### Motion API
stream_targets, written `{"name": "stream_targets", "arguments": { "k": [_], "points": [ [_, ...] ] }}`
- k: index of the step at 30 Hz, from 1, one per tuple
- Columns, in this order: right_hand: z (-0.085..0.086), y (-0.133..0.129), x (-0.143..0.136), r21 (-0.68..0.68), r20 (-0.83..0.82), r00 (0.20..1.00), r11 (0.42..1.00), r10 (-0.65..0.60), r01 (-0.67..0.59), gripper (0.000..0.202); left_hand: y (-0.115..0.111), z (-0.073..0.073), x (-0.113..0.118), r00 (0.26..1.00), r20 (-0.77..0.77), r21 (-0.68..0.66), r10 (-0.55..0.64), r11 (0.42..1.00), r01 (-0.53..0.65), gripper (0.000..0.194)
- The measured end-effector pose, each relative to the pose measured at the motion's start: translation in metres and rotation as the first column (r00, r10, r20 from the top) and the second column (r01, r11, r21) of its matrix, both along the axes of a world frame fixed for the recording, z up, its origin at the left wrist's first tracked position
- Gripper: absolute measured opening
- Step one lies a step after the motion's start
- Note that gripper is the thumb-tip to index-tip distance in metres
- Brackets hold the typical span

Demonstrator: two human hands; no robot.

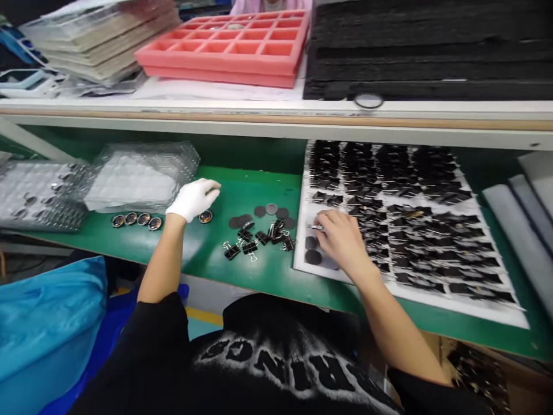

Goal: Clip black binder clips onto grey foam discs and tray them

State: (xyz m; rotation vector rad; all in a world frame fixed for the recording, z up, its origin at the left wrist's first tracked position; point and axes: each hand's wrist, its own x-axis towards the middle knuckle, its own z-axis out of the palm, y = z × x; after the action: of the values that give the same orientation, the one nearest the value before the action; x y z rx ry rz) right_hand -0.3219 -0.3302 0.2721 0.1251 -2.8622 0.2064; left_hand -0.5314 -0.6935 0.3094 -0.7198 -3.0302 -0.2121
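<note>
While loose black binder clips (pixel 249 248) lay at the centre of a green bench (pixel 254 279), the person's white-gloved left hand (pixel 193 199) was at ten o'clock from them with its fingers bent, whether around anything one could not tell, and a round lens (pixel 206 217) sat just beside it at five o'clock. At the clips' three o'clock, the bare right hand (pixel 340 233) pinched a small thin piece (pixel 315 227) over a white board (pixel 307 213), with dark discs (pixel 313 257) at that hand's eight o'clock and rows of black clips (pixel 380 167) toward two.

Coral tray (pixel 220 72) on shelf (pixel 242 107), blue fabric (pixel 47 328)
</note>
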Motion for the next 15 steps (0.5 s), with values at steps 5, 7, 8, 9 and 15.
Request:
{"name": "stream_targets", "arguments": {
  "k": [5, 7, 8, 9, 15],
  "points": [
    [0.021, -0.014, -0.015, -0.338, -0.106, 0.994, 0.941, -0.012, -0.025, 0.014, -0.059, -0.020, 0.026, 0.973, 0.210, -0.277, 0.096, 0.960, -0.035, 0.083],
    [0.026, -0.030, -0.033, -0.547, -0.059, 0.998, 0.836, 0.020, -0.049, 0.018, -0.052, -0.031, 0.031, 0.979, 0.191, -0.240, 0.075, 0.970, -0.028, 0.073],
    [0.026, -0.039, -0.046, -0.649, -0.009, 0.998, 0.759, 0.055, -0.048, 0.018, -0.044, -0.036, 0.030, 0.984, 0.170, -0.196, 0.062, 0.980, -0.028, 0.065],
    [0.025, -0.049, -0.060, -0.739, 0.051, 0.993, 0.673, 0.104, -0.032, 0.017, -0.033, -0.041, 0.028, 0.988, 0.148, -0.145, 0.047, 0.989, -0.026, 0.058],
    [0.003, -0.088, -0.151, -0.778, 0.138, 0.971, 0.628, 0.196, -0.016, 0.009, 0.046, -0.067, 0.004, 0.999, 0.006, 0.084, -0.041, 0.996, 0.040, 0.047]
  ]
}}
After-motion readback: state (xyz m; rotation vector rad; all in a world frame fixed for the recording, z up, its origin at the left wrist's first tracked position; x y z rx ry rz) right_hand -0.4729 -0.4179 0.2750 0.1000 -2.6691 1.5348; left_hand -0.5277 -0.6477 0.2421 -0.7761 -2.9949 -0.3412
